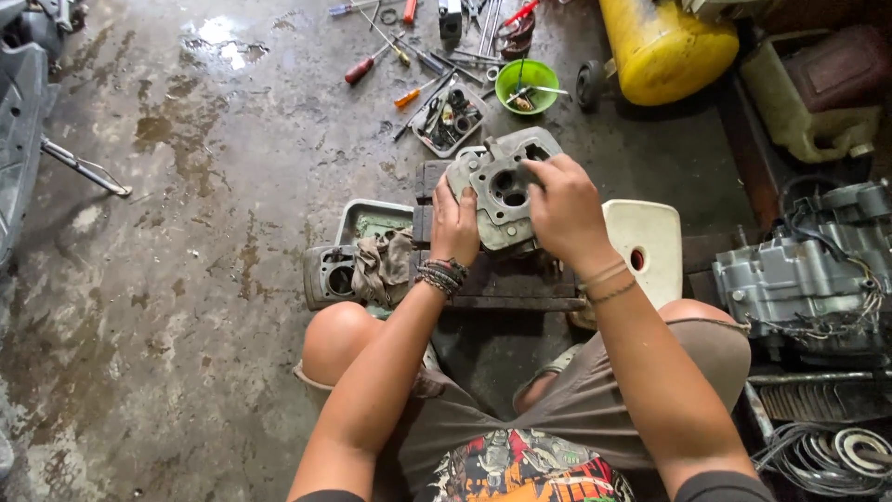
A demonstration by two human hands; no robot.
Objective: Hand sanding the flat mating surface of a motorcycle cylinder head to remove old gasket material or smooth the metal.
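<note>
A grey metal cylinder head (502,186) with a round chamber in its face stands tilted on a dark wooden block (502,279) in front of me. My left hand (455,223) grips its left side, beaded bracelets on the wrist. My right hand (562,204) lies over its right side, fingers curled at the upper edge near the chamber. I cannot tell if the right hand holds a small part.
Left of the block lie a metal cylinder (330,276), a dirty rag (383,265) and a tray (372,218). Screwdrivers (367,67), a parts tray (449,118) and a green bowl (527,85) sit ahead. A yellow tank (664,46), an engine block (808,274), a white container (646,242) are right.
</note>
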